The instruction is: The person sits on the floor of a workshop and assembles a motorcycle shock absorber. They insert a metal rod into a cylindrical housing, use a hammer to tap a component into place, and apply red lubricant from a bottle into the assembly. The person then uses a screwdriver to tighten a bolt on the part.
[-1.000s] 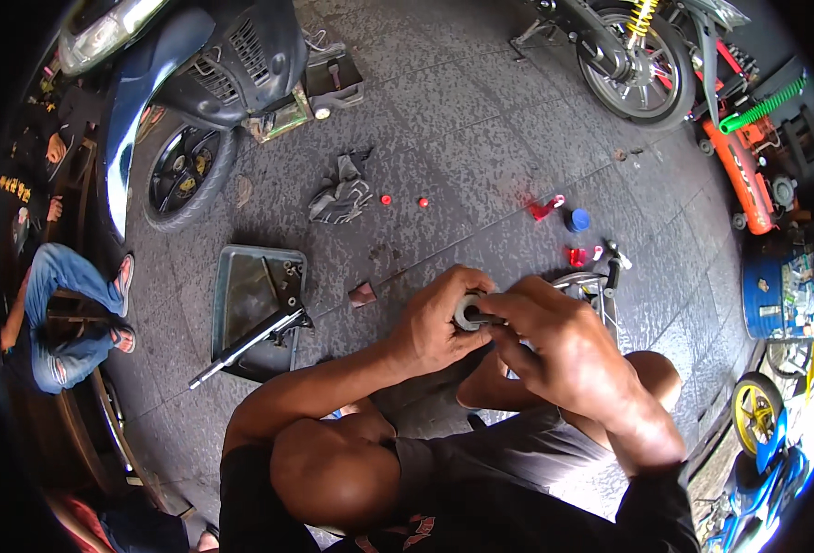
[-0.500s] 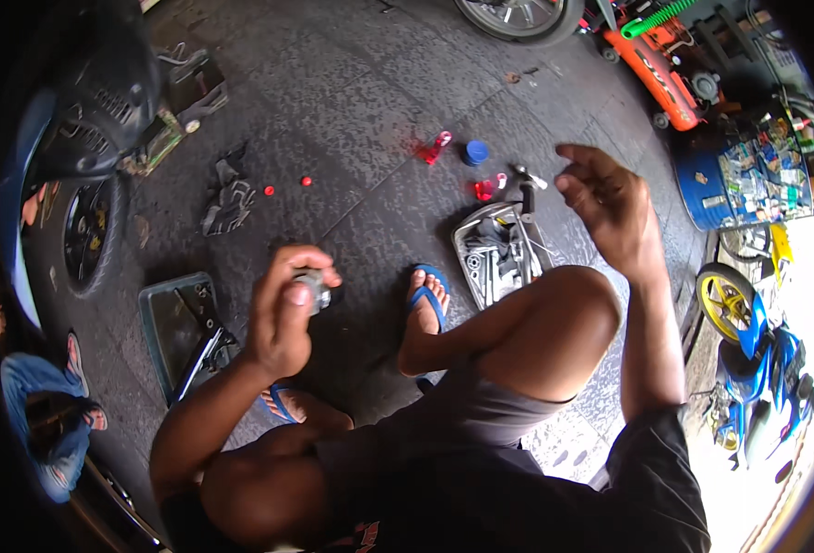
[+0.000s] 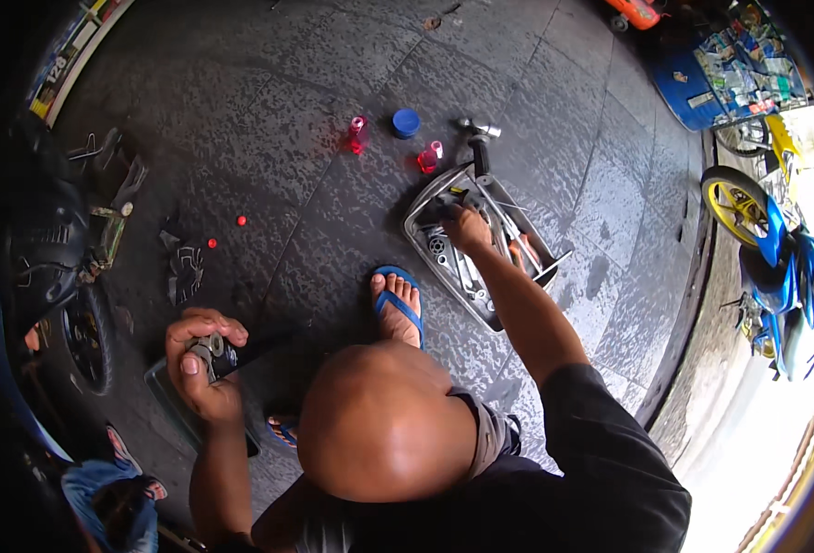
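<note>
In my left hand [image 3: 202, 380], a small grey metal part [image 3: 213, 348] with a round eye is held between curled fingers and thumb; I cannot make out its exact kind. My right hand [image 3: 470, 229] reaches down into a grey metal tray [image 3: 428, 260] on the floor. The tray contains wrenches, sockets, a dark cloth-like item and long metal rods. My right fingertips are hidden among the tools, so whether they grip anything does not show. A hammer [image 3: 480, 140] with a dark handle leans at the tray's far edge.
Two small containers of red liquid [image 3: 358, 138] and a blue lid [image 3: 406, 123] stand beyond the tray. Two red caps [image 3: 241, 221] and a dark rag [image 3: 186, 273] lie left. A second tray [image 3: 169, 405] sits under my left hand. Motorcycles [image 3: 785, 276] flank both sides.
My right hand has come down from the raised position at the right into the tool tray. My left hand, still holding the metal part, has shifted left and lower. The view has tilted too.
</note>
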`<state>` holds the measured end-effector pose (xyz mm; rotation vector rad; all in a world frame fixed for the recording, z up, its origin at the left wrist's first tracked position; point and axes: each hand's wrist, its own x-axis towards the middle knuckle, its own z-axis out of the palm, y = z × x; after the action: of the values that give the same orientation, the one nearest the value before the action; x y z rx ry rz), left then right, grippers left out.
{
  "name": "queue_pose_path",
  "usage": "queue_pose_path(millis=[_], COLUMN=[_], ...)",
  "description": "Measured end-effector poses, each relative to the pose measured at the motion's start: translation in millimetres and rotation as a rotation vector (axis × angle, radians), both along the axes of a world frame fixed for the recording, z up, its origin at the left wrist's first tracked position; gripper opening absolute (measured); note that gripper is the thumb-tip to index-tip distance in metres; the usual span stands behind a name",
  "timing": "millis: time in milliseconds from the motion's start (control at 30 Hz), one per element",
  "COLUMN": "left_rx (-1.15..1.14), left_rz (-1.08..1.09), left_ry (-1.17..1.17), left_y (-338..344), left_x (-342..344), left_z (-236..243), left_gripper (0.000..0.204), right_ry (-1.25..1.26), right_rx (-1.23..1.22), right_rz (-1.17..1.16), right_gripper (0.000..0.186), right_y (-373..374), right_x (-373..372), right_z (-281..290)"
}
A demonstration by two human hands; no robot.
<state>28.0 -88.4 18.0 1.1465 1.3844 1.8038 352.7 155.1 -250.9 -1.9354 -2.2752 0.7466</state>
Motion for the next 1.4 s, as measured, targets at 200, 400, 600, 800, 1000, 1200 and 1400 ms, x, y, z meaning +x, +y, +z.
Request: queue_pose_path(millis=[200,400,600,800,1000,1200,1400], left_rx=[0.060,0.085,0.076,0.086,0.090,0.085,0.093], left_rz=[0.086,0.151,0.198,0.233,0.256,0.280,0.256], left_ry=[-0.036,-0.034,-0.020,-0.024,-0.015,-0.011,-0.027], left_y=[4.7,17.5,11.9,13.4,16.6,14.1,19.0], left_x=[-0.5,2.1,-0.5,3.3,5.9,7.7,15.4], left_z=[-12.2,-10.4,-16.2,-15.5,-13.9,-14.5,-12.5], left_gripper=[0.042,0.040,0.042,0.043,0.043,0.043,0.042], right_ry=[0.040,-0.336,-0.152,-0.123,-0.117,-0.399,0.201], right_rx=[0.177,-0.281,0.278,-0.144,0.054,-0.145,-0.200], right_rz=[-0.077,-0.097,-0.400,-0.476,-0.497,-0.310,-0.106], right_gripper=[0.049,0.046,0.035,0.038,0.039,0.038,0.032], right_y=[-3.6,-62.8,-49.6,-29.6,-31.6,-15.4,-28.3], right_x=[8.5,65.8,112.0,139.6,152.4,142.9,196.1], right_z=[27.0,42.6,24.5,5.1,-6.7,7.0,-14.9])
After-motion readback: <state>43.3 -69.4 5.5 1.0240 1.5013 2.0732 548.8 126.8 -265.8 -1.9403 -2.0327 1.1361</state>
